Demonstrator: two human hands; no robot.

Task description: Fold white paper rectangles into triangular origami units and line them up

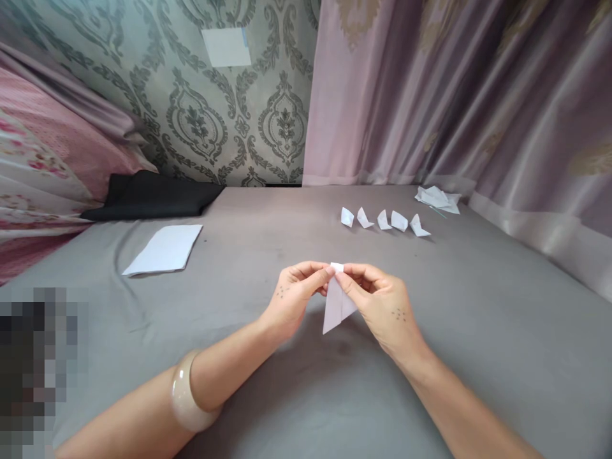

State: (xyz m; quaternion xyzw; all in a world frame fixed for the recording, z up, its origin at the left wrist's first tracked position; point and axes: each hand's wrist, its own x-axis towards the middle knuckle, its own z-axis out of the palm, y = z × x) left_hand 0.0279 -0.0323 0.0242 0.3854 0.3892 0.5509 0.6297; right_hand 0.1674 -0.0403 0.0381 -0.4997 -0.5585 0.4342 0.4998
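Observation:
A folded white paper (336, 305) is held between both hands just above the grey cloth, its pointed lower end hanging down and its small top edge showing above the thumbs. My left hand (297, 294) pinches it at the upper left, thumb in front. On the upper right side my right hand (377, 299) pinches it too, its thumb close to the left one. The fingers behind the paper are partly hidden. Several small folded paper pieces (399, 221) stand in a row beyond the hands.
A stack of white paper (165, 249) lies at the left, with a black cloth (153, 194) behind it. Loose papers (437, 199) lie in a pile at the back right. Curtains (392, 95) and a patterned wall (229, 115) border the grey surface (268, 229).

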